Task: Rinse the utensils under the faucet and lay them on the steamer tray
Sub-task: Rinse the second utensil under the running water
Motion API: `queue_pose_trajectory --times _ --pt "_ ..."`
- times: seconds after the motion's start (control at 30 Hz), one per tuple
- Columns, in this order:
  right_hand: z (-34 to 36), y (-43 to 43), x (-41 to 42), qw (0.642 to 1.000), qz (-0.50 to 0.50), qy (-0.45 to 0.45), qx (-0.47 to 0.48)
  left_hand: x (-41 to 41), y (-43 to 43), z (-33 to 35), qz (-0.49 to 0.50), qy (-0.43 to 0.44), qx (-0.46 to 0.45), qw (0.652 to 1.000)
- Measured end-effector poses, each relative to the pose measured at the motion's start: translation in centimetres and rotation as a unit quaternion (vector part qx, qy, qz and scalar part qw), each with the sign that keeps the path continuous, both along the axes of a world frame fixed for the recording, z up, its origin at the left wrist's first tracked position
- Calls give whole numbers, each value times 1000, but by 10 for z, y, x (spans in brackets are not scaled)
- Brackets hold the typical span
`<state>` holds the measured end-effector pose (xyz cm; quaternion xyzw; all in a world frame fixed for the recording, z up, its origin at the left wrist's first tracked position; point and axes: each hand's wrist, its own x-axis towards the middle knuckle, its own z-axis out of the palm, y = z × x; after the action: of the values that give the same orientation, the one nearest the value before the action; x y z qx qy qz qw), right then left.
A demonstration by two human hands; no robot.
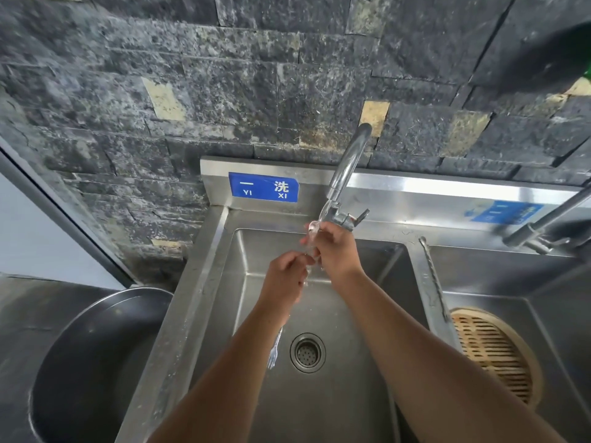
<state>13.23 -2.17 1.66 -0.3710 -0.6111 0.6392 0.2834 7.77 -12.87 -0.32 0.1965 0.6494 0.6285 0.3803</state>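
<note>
Both hands meet under the chrome faucet over the left sink basin. My right hand grips a small shiny utensil whose top end pokes up into the running water. The water blurs it, so its kind is unclear. My left hand pinches the utensil's lower end with its fingers closed. A metal fork lies on the basin floor left of the drain, partly hidden by my left forearm. The round bamboo steamer tray sits in the right basin with nothing visible on it.
A long thin metal rod lies along the divider between the basins. A second faucet reaches in from the right. A large metal pot stands left of the sink. A dark stone wall rises behind.
</note>
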Motion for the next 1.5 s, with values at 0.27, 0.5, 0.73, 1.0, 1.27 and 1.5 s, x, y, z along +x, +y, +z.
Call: queue_pose_trajectory --times 0.27,0.5,0.73,1.0,1.27,1.5 --pt "4 -2 11 1000 18 15 18 1 15 6 -3 73 3 997" --pt "7 0 7 995 21 -73 58 19 6 1 23 153 -33 987" --pt "5 -5 -2 997 33 -63 32 18 -9 -3 26 52 -17 998" --pt "7 -5 5 998 32 -27 49 14 7 6 28 82 14 996" --pt "16 13 -6 995 8 -71 73 -3 30 21 58 127 31 990" --pt "31 39 -9 994 -23 -91 52 19 13 0 -28 133 -19 990"
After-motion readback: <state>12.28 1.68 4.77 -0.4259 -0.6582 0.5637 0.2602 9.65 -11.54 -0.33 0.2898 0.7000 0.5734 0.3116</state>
